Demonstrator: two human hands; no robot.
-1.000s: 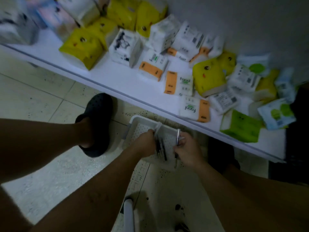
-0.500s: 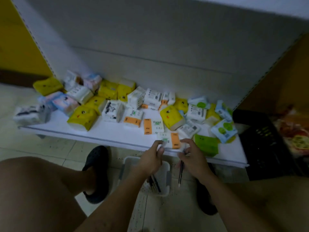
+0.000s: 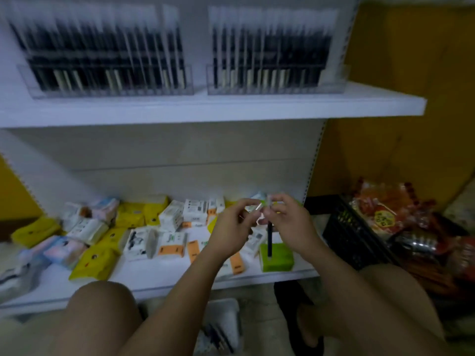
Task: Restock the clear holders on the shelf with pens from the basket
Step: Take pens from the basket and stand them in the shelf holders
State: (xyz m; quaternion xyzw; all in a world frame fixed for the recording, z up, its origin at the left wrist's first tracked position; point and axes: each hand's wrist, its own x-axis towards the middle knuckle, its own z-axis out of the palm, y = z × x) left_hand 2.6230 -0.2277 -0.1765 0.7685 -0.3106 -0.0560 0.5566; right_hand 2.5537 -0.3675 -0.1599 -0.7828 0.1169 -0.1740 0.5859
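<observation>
Two clear holders, left holder (image 3: 110, 83) and right holder (image 3: 276, 84), stand side by side on the upper white shelf (image 3: 231, 109), both packed with blurred dark pens. My right hand (image 3: 291, 223) pinches a dark pen (image 3: 270, 241) that hangs straight down in front of the lower shelf. Close beside it, my left hand (image 3: 231, 227) pinches a thin pale piece (image 3: 258, 208) pointing toward the right hand; what it is I cannot tell. The white basket (image 3: 227, 317) sits on the floor between my knees with a few dark pens in it.
Several tissue packs in yellow, white and orange (image 3: 144, 232) cover the lower shelf, with a green pack (image 3: 279, 258) under the hanging pen. A black crate (image 3: 352, 237) and red snack bags (image 3: 385, 214) sit at the right. My knees fill the foreground.
The view swung up from the floor basket to the shelves. Both hands rose from the basket to chest height, the right still holding its pen, the left now pinching a pale piece.
</observation>
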